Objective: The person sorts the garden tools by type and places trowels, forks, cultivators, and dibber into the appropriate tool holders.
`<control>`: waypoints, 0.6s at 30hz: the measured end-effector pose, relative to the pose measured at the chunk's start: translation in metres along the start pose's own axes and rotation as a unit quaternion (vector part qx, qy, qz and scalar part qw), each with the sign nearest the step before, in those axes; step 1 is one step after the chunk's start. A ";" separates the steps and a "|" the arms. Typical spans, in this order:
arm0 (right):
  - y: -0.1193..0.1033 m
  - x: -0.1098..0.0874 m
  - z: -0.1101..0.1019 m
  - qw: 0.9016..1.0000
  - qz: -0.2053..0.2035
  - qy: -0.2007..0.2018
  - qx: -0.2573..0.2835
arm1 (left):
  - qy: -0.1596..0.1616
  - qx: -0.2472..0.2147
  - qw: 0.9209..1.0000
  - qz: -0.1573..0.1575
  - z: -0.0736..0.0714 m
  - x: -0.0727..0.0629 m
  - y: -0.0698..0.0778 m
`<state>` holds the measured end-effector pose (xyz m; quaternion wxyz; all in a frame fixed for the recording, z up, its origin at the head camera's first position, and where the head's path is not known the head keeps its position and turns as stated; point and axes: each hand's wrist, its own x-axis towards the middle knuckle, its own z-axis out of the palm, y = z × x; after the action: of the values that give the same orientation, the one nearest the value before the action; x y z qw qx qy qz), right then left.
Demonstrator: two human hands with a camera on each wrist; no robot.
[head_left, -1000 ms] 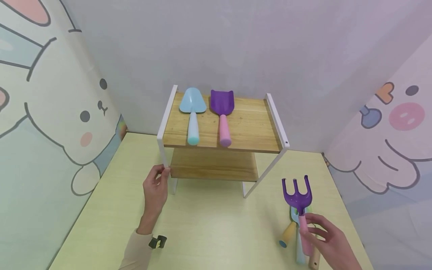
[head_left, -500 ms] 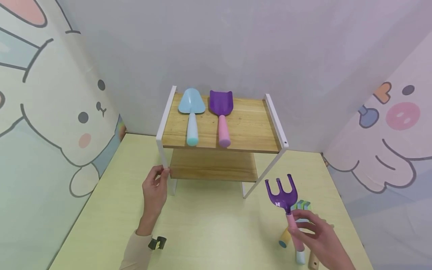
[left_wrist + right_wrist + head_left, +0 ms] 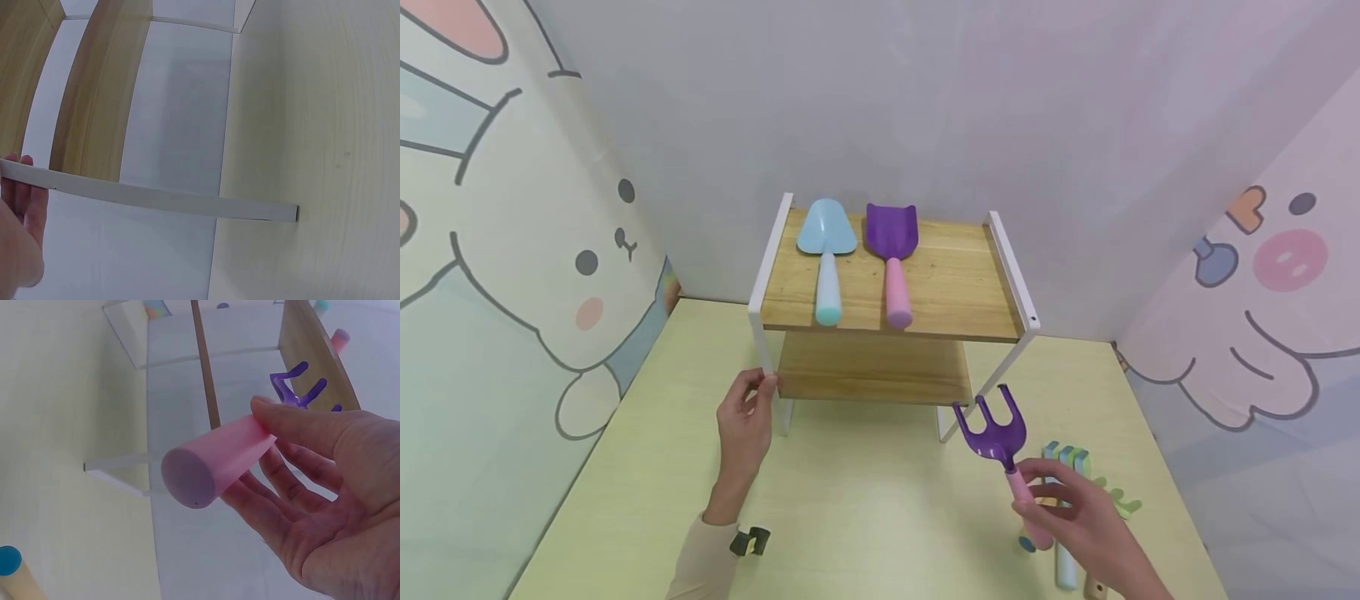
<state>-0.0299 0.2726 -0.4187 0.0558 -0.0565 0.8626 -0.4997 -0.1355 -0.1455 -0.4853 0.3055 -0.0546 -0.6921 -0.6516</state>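
Observation:
My right hand (image 3: 1071,508) pinches the pink handle of a toy garden fork (image 3: 996,437) between thumb and fingers. Its three purple prongs point up and away, in front of the shelf's right leg. In the right wrist view the handle's round end (image 3: 189,478) faces the camera. My left hand (image 3: 747,425) grips the left front leg of a two-tier wooden shelf (image 3: 962,283) with a white frame. Thumb and fingers also show on that white leg (image 3: 156,197) in the left wrist view. On the top board lie a light blue trowel (image 3: 827,258) and a purple shovel with a pink handle (image 3: 895,258).
Right of the shelf, several toy tools lie on the pale table (image 3: 865,517): a blue-and-green rake (image 3: 1066,567), a green-pronged tool (image 3: 1123,504) and a partly hidden yellow handle (image 3: 1027,543). Cartoon-printed cloth walls (image 3: 880,100) stand behind and at both sides.
The right hand has carried the fork leftward from above the tool pile toward the shelf's right leg, uncovering the rake and green prongs. The left hand stays on the shelf leg.

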 end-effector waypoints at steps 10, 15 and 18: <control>-0.005 0.016 0.014 0.997 -0.019 -0.059 0.044 | 0.003 -0.001 1.000 0.002 0.000 0.000 0.000; -0.007 0.026 0.019 0.995 -0.019 -0.084 0.056 | 0.002 0.002 1.000 0.005 0.000 -0.001 0.000; -0.009 0.032 0.021 0.994 -0.039 -0.090 0.056 | 0.001 0.002 1.000 0.011 0.000 -0.001 0.000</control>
<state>-0.0578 0.2452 -0.4228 0.1170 -0.1317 0.8215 -0.5422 -0.1348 -0.1451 -0.4859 0.3139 -0.0610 -0.6926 -0.6466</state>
